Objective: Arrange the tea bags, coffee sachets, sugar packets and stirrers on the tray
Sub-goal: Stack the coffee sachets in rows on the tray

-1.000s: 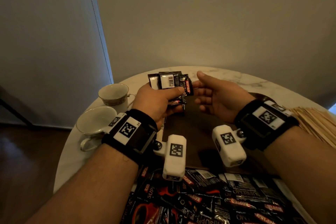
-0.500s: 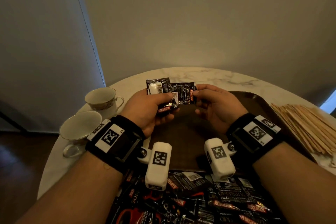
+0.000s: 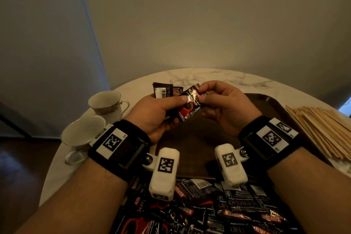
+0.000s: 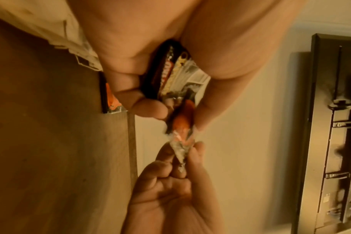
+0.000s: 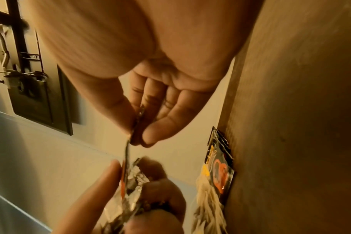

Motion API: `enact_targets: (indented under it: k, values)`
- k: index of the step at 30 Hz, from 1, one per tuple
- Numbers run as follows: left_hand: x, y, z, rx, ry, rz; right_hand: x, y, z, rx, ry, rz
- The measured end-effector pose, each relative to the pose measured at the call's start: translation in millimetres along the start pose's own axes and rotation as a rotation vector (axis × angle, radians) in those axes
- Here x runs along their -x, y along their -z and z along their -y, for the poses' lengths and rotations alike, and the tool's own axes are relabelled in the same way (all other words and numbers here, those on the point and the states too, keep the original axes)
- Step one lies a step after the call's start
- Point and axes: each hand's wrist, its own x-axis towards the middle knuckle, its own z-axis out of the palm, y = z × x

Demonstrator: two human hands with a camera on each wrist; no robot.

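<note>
My left hand (image 3: 161, 109) grips a small stack of black coffee sachets (image 3: 163, 91) above the dark brown tray (image 3: 191, 142). My right hand (image 3: 218, 100) pinches the top corner of one sachet with a red cup print (image 3: 190, 105), which is still under my left thumb. In the left wrist view the sachet (image 4: 182, 123) stretches between both hands, with the right fingers (image 4: 194, 152) on its end. The right wrist view shows my thumb and forefinger pinching the sachet's edge (image 5: 134, 126). A pile of coffee sachets (image 3: 218, 209) lies near me, in front of the tray.
Two white teacups (image 3: 106, 101) (image 3: 81, 135) stand at the left on the round marble table (image 3: 218, 76). A fan of wooden stirrers (image 3: 321, 129) lies right of the tray. Several sachets (image 5: 218, 164) lie on the tray's far side.
My right hand has closed in and taken the top sachet by its corner, turning it so the red cup print faces up. Both hands sit slightly lower in view.
</note>
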Motion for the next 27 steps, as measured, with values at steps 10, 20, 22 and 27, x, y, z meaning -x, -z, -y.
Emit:
enact_targets:
  k: [10,20,22,27]
  values:
    - [5,4,-5,-0.063,-0.051,0.142,0,1,2,-0.029,-0.128,-0.068]
    - [3,5,-12,0.080,-0.059,-0.076,-3,-23,4,0.085,-0.196,-0.093]
    - [1,8,-13,0.104,-0.072,-0.142,-13,-23,3,0.082,-0.205,-0.173]
    - [-7,17,-17,0.212,-0.089,-0.329,-36,-19,-9,0.237,-0.410,-0.295]
